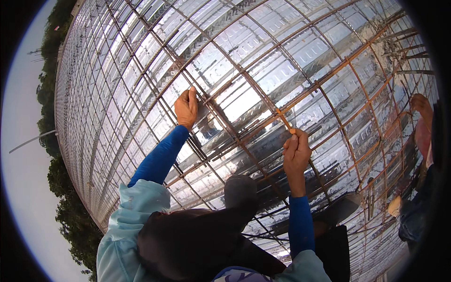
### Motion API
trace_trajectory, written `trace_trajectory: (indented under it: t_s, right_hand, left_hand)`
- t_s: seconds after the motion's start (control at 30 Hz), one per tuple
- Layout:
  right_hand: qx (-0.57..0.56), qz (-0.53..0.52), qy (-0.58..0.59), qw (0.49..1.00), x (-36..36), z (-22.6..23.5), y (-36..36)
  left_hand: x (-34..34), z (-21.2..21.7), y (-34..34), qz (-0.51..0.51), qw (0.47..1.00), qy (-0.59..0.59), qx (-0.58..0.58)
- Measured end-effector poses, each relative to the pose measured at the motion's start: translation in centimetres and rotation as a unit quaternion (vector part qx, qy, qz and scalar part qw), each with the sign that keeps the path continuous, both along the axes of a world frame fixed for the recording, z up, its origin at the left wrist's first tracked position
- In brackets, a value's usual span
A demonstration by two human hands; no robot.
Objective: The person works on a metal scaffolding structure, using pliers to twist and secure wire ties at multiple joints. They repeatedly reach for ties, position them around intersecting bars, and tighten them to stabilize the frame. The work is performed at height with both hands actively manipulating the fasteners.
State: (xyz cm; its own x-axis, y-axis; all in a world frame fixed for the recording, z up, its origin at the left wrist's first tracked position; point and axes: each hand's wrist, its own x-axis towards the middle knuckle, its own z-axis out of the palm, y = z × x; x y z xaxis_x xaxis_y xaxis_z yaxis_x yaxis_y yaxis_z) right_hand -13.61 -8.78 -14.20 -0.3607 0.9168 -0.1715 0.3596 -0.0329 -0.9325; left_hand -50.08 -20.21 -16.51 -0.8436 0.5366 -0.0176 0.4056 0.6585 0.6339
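Observation:
My left hand (187,109) is closed at a crossing of the rusty reinforcing bars (221,115), its thumb pointing up. Whatever lies within its curled fingers is hidden. To the right and a little nearer, my right hand (297,152) is also closed, pinching the lower end of a thin orange-brown rod (285,121). The rod's far end meets another bar crossing, and its exact kind is unclear. Below the bar grid lies shiny ribbed metal decking (242,101).
My dark shoe (240,190) rests on the grid between my arms, with another shoe (345,207) to the right. A co-worker's hand (421,104) shows at the right rim. Bent bar ends (413,54) jut out at the far right. Trees (66,183) stand beyond the left edge.

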Motion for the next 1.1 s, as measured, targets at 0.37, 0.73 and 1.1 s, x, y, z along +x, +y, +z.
trace_trajectory:
  t_s: [0.37,0.73,1.1]
  right_hand:
    - [-0.029,-0.034,0.025,0.999,2.6,4.1,0.8]
    - [-0.193,0.155,0.051,0.968,-0.3,8.2,0.4]
    - [-0.456,0.151,0.139,0.866,0.6,7.0,-3.6]
  left_hand:
    - [9.6,6.8,0.6,-0.057,0.975,0.105,0.188]
    - [21.7,10.9,4.1,-0.138,0.887,-0.403,0.18]
    - [20.7,10.1,0.9,-0.072,0.855,-0.507,0.081]
